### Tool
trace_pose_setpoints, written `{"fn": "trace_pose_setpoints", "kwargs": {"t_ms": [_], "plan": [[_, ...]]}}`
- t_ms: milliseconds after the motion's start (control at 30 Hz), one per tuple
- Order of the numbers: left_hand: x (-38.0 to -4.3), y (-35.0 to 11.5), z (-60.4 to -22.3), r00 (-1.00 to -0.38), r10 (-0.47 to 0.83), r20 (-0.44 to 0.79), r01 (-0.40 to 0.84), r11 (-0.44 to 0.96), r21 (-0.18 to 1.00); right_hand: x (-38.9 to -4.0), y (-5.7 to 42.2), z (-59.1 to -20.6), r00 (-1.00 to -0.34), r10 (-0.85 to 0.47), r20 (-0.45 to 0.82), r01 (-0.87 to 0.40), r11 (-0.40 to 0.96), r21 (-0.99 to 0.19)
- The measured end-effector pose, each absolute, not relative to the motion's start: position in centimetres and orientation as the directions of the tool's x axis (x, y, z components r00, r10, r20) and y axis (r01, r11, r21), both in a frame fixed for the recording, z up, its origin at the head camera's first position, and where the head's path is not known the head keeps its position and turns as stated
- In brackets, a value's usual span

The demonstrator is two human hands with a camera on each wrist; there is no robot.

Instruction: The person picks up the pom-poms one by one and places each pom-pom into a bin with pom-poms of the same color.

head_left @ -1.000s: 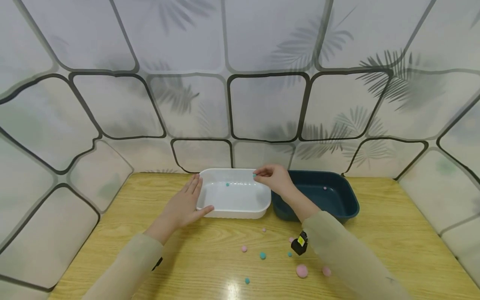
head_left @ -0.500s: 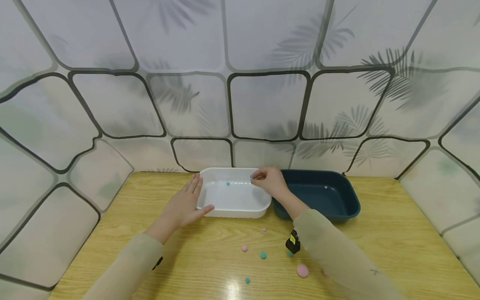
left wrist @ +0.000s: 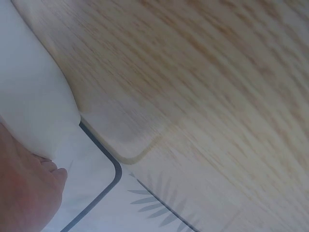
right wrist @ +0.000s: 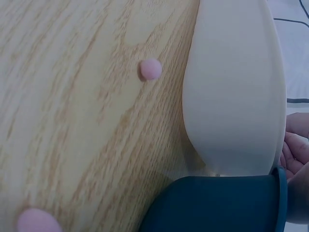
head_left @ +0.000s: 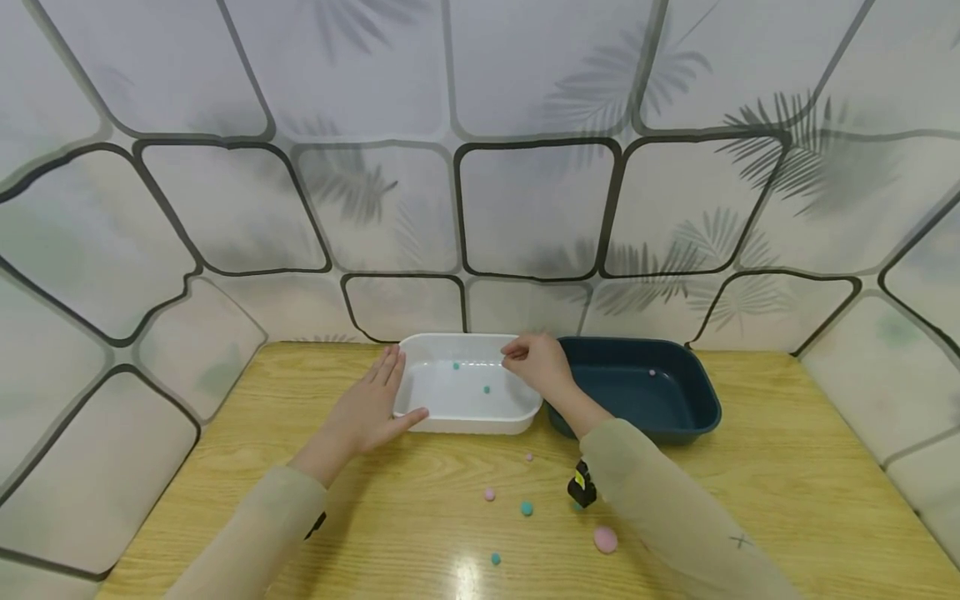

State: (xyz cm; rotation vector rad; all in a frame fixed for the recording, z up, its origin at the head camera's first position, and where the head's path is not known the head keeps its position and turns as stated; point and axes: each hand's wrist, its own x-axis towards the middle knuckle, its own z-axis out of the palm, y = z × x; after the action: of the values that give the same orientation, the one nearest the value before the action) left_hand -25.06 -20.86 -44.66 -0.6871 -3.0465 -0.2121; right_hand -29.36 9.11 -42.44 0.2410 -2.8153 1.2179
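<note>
My left hand [head_left: 365, 408] lies with extended fingers along the left end of the white tray [head_left: 457, 424], its thumb over the front rim. In the left wrist view, that hand [left wrist: 29, 193] shows beside the tray's white wall [left wrist: 34, 82]. Inside the tray are a teal pompom [head_left: 456, 367] near the back and another teal pompom [head_left: 487, 389] nearer the middle. My right hand [head_left: 542, 363] hovers over the tray's right end, fingers loosely bent, with nothing visible at the fingertips. In the right wrist view, the right hand [right wrist: 298, 152] is partly hidden behind the tray wall.
A dark blue basin [head_left: 637, 408] stands against the tray's right, with a small pink pompom [head_left: 652, 372] inside. Several pink and teal pompoms lie on the wooden table in front, among them a large pink pompom [head_left: 605, 540] and a teal pompom [head_left: 527, 508]. A patterned backdrop [head_left: 536, 217] rises behind.
The teal pompom pinched in my right hand was let go and now lies in the white tray. The right hand moved slightly left before that. My left hand has stayed still.
</note>
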Motion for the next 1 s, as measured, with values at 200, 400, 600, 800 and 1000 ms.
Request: {"fn": "trace_pose_setpoints", "kwargs": {"t_ms": [200, 400, 600, 800, 1000], "plan": [[-25.1, -20.8, -44.6, -0.903, 0.427, 0.052, 0.43, 0.892, 0.141, -29.3, 9.5, -42.1, -0.989, -0.109, 0.102, -0.149, 0.63, -0.762], [-25.4, -20.8, -44.8, -0.902, 0.428, 0.056, 0.432, 0.891, 0.137, -29.5, 10.4, -42.0, -0.997, -0.08, 0.021, -0.06, 0.534, -0.844], [-25.3, -20.8, -44.8, -0.902, 0.428, 0.051, 0.431, 0.891, 0.14, -28.6, 11.5, -41.6, -0.996, -0.081, -0.043, 0.001, 0.46, -0.888], [-25.1, -20.8, -44.8, -0.906, 0.422, 0.044, 0.424, 0.894, 0.145, -27.4, 12.9, -41.4, -0.992, -0.121, -0.038, -0.023, 0.473, -0.881], [-25.1, -20.8, -44.8, -0.909, 0.415, 0.042, 0.417, 0.897, 0.144, -25.7, 14.3, -40.8, -0.988, -0.154, -0.017, -0.06, 0.485, -0.872]]}}
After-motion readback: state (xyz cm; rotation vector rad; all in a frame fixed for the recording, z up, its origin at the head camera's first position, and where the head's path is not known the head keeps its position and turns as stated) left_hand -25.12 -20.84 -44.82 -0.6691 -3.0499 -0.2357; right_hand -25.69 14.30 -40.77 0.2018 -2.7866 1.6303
